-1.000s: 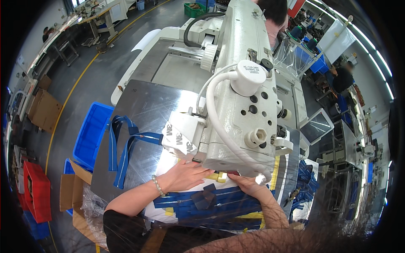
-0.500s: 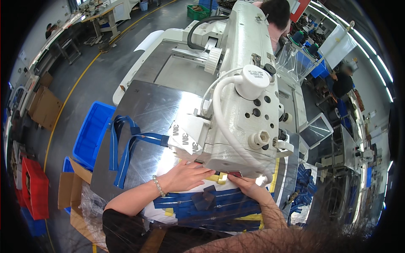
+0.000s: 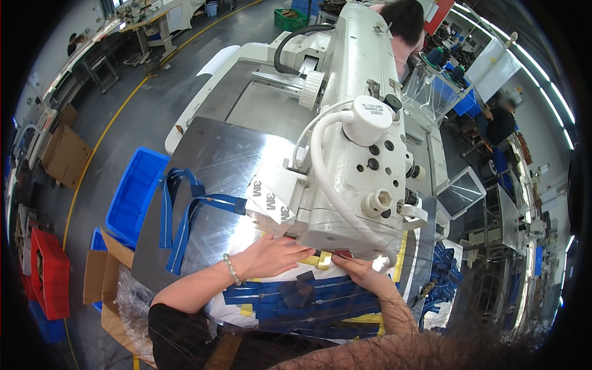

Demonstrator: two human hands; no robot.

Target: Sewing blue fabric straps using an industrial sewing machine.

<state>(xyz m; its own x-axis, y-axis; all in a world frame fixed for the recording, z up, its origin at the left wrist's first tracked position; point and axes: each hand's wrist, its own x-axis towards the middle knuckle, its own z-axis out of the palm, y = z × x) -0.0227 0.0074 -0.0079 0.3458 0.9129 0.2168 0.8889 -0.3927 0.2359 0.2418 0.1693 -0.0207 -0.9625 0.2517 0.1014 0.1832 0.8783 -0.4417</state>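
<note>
The white sewing machine point(image 3: 342, 163) fills the upper centre of the frame, its head looming above my fingers, so I work in the narrow space before it. Under it spreads the metal surface point(image 3: 209, 148), bare at middle left, probably smooth so that fabric slides easily. A blue bin point(image 3: 135, 191) stands at the left of the frame, beside the surface and seemingly within my reach. Blue strips point(image 3: 277, 308) lie side by side across the lower centre, close to me, I suppose to be handy. More make a tangled heap point(image 3: 443, 271) at lower right, and a looped strip point(image 3: 176, 228) trails at centre left, its end running up to the machine's white-covered block.

My left grip point(image 3: 271, 254), at lower centre, rests palm down with fingers extended, pinching nothing, likely to steady the white sheet point(image 3: 303, 269). My right grip point(image 3: 364, 271) points in from the right, fingertips partly under the machine head; I cannot tell whether they pinch anything. Between both lies the small yellow piece point(image 3: 324, 262), just below the head, apparently flanked so that it sits straight
</note>
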